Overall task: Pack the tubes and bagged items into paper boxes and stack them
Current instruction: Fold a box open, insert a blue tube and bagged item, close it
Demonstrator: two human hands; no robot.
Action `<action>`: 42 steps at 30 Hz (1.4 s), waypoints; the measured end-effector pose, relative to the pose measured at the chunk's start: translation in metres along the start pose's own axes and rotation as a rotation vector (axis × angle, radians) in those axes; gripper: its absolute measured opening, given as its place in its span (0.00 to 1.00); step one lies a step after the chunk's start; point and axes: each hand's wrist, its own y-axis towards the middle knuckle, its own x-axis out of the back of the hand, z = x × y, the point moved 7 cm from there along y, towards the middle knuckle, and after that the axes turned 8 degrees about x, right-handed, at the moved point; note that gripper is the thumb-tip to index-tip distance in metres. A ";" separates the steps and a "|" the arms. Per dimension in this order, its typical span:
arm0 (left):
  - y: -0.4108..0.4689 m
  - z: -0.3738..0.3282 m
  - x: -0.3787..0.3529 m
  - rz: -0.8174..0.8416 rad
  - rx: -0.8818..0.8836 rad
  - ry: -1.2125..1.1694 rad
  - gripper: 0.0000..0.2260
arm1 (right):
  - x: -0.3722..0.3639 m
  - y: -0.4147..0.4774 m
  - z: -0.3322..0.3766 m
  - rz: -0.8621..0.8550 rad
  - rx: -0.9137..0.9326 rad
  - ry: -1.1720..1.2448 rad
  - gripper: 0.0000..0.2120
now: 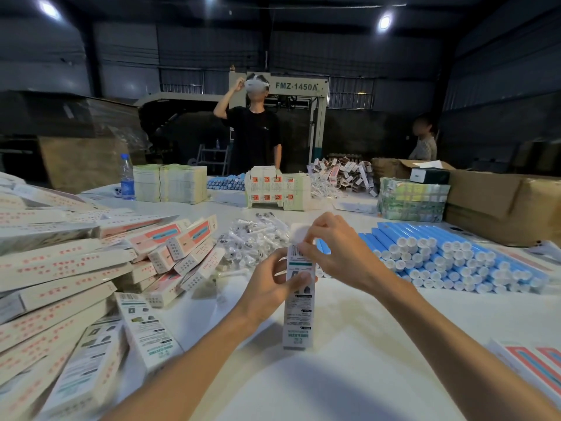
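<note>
Left hand (pixel 273 287) wraps fingers and thumb round the upper half of a tall white printed paper box (pixel 299 314), held upright near the middle of the white table (pixel 364 344) — whether its base touches the tabletop I cannot tell. Right hand (pixel 337 253) pinches the box's white end flap (pixel 297 233) at the top. Just behind them lies a heap of clear bagged items (pixel 255 238); to the right, stacked blue tubes with white caps (pixel 449 256); to the left, a sprawling pile of closed white-and-pink paper boxes (pixel 76 268).
</note>
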 end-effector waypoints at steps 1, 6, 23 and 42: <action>-0.001 -0.001 0.000 0.002 -0.006 0.004 0.23 | -0.002 -0.003 0.000 -0.012 0.007 -0.033 0.11; -0.004 -0.007 0.002 -0.041 -0.063 0.074 0.20 | -0.006 -0.031 -0.018 -0.359 -0.100 0.390 0.11; -0.001 -0.019 -0.002 -0.033 -0.225 0.166 0.27 | -0.041 -0.048 -0.015 -0.355 -0.130 0.794 0.11; -0.004 -0.024 -0.004 0.015 -0.204 0.261 0.23 | -0.007 -0.022 -0.030 -0.288 -0.145 0.750 0.08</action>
